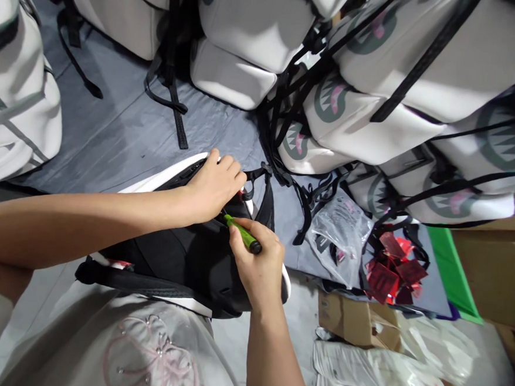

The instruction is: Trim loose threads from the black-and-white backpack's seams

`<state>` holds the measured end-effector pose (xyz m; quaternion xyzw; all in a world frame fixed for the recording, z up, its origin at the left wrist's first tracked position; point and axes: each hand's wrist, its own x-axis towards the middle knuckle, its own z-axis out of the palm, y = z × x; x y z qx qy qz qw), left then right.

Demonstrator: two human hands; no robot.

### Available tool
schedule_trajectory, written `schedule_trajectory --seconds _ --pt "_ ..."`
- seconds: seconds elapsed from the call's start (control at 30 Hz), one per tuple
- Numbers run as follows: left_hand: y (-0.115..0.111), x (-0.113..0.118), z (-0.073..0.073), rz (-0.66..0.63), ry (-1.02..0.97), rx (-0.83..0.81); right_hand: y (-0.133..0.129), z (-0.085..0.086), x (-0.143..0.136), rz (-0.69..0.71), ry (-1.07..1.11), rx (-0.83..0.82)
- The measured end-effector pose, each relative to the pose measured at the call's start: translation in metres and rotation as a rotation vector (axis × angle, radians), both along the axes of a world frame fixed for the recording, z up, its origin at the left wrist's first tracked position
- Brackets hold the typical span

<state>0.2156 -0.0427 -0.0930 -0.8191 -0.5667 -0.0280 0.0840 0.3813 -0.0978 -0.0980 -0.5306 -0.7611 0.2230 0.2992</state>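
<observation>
A black backpack [178, 252] with white edges lies across my lap and the table's edge, its strap side facing up. My left hand [216, 187] is closed over its upper part, fingers curled on the fabric near a strap and a small red piece. In my right hand [259, 261] is a green-handled screwdriver-like tool [243, 234] with a black end. It points up and left, toward the spot under my left hand. Its tip is hidden there. A padded black shoulder strap [141, 282] runs along the near side of the backpack.
Stacked white backpacks [369, 107] with shark-mouth prints and dangling black straps line the back and right of the grey-covered table [121, 119]. A clear plastic bag [343, 234] and red tags [395, 270] lie at right. Below are a cardboard box [345, 320] and white plastic bags [377, 366].
</observation>
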Motion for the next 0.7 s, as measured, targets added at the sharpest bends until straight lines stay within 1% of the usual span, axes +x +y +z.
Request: schedule_trajectory --seconds 0.23,0.4,0.5,0.57,0.63,0.7 --pt "0.001 0.000 0.002 -0.008 0.021 -0.021 0.002 0.000 0.002 0.026 -0.004 -0.008" --pt "0.002 0.000 0.004 -0.014 0.032 -0.044 0.003 -0.001 -0.002 0.033 0.013 -0.002" --pt "0.005 -0.009 0.014 -0.051 0.065 -0.127 0.003 -0.002 -0.001 0.056 0.081 -0.034" --pt "0.008 -0.019 0.024 -0.073 0.095 -0.213 0.002 -0.004 0.003 0.024 0.106 -0.035" --pt "0.010 -0.028 0.035 -0.018 0.106 -0.321 0.000 -0.007 0.006 -0.005 0.124 -0.005" --pt "0.010 -0.034 0.042 0.067 0.092 -0.416 0.000 -0.011 0.005 0.008 0.145 0.032"
